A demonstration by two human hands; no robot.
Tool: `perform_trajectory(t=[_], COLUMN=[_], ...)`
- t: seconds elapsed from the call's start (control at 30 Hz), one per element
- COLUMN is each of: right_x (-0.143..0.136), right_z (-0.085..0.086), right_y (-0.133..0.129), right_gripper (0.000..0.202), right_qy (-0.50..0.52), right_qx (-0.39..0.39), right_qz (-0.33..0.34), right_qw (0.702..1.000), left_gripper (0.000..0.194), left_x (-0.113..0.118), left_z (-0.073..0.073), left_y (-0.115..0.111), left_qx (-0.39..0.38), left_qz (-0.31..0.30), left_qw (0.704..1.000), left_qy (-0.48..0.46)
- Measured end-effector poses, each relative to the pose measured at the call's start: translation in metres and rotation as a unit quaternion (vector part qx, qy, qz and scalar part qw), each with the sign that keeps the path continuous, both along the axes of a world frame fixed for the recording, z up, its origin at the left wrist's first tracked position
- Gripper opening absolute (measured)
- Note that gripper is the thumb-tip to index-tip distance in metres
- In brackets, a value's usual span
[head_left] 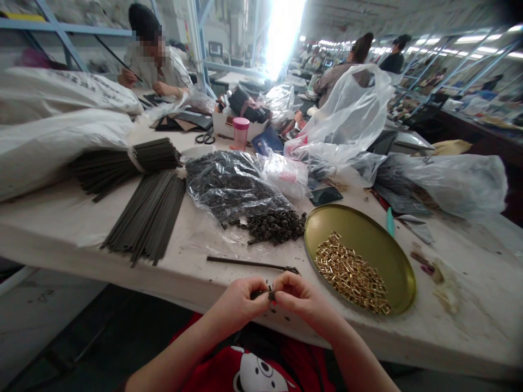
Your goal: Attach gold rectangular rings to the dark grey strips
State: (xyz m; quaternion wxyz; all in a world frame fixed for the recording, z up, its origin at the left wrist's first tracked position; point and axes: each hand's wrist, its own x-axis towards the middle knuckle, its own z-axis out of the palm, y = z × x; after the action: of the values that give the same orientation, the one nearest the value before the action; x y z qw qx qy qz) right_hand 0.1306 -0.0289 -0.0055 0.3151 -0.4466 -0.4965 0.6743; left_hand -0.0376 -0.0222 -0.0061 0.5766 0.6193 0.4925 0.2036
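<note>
1. Spanning my view, the pale worktable (461,326) carries everything I monitor from here.
2. I see the round tray (379,239) ahead of the right hand, with gold-coloured rectangular rings (351,277) heaped inside it.
3. Left of it, a clear plastic bag (232,182) spills small dark loops (275,227); two bundles of dark strips (147,215) lie farther left.
4. My left hand (241,299) is closed in a fingertip pinch, thumb and index forward, forearm angling up from the lower left.
5. My right hand (301,296) mirrors it, curled and pinching from the other side, wrist low by the table edge; the two sets of fingertips nearly meet.
6. One loose dark strip (245,262) lies just beyond both hands.
7. Smallest is the dark piece (272,295) between the fingertips, above the near edge; its exact shape is hidden. I judge it best steadied by the left pinch while the right fingers work it with light, even pressure, thumbs level and the join visible.
</note>
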Motion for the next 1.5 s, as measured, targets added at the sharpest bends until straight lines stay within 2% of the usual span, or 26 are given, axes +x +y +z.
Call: perform_trajectory(t=[0.23,0.43,0.6,0.73,0.8,0.93,1.1,1.17,1.37,1.5], right_x=[0.0,0.018,0.021,0.02,0.02,0.018,0.015,0.014,0.01,0.006], right_z=[-0.01,-0.004,0.0,-0.002,-0.002,-0.003,-0.005,-0.004,-0.006,-0.016], right_y=[-0.005,-0.006,-0.006,-0.006,-0.006,-0.007,-0.01,-0.01,-0.011,-0.013], right_gripper=[0.023,0.044,0.027,0.032,0.027,0.018,0.017,0.018,0.023,0.021], right_qy=[0.001,0.083,0.066,0.104,0.102,0.089,0.068,0.069,0.026,-0.027], right_qx=[-0.011,0.006,0.063,0.066,0.065,0.048,0.06,0.043,-0.033,-0.004], right_qz=[-0.062,0.003,0.058,0.067,0.069,0.051,0.022,0.004,-0.05,-0.093], right_qw=[0.998,0.997,0.994,0.99,0.99,0.994,0.996,0.997,0.998,0.995], left_gripper=[0.019,0.02,0.019,0.024,0.026,0.024,0.021,0.02,0.021,0.021], left_x=[-0.001,-0.006,-0.008,-0.006,-0.005,-0.001,0.002,0.003,0.006,0.006], left_z=[0.004,0.006,0.006,0.008,0.009,0.008,0.006,0.005,0.004,0.006], left_y=[0.0,0.005,0.005,0.004,0.003,0.002,0.001,0.001,-0.001,-0.003], left_qx=[-0.016,-0.077,-0.133,-0.194,-0.205,-0.196,-0.162,-0.142,-0.035,0.03], left_qz=[0.002,-0.027,-0.019,-0.004,0.001,0.004,-0.004,-0.012,-0.055,-0.075], left_qw=[1.0,0.996,0.989,0.979,0.977,0.979,0.986,0.989,0.998,0.995], left_qy=[0.011,-0.045,-0.065,-0.065,-0.066,-0.061,-0.045,-0.042,0.009,0.064])
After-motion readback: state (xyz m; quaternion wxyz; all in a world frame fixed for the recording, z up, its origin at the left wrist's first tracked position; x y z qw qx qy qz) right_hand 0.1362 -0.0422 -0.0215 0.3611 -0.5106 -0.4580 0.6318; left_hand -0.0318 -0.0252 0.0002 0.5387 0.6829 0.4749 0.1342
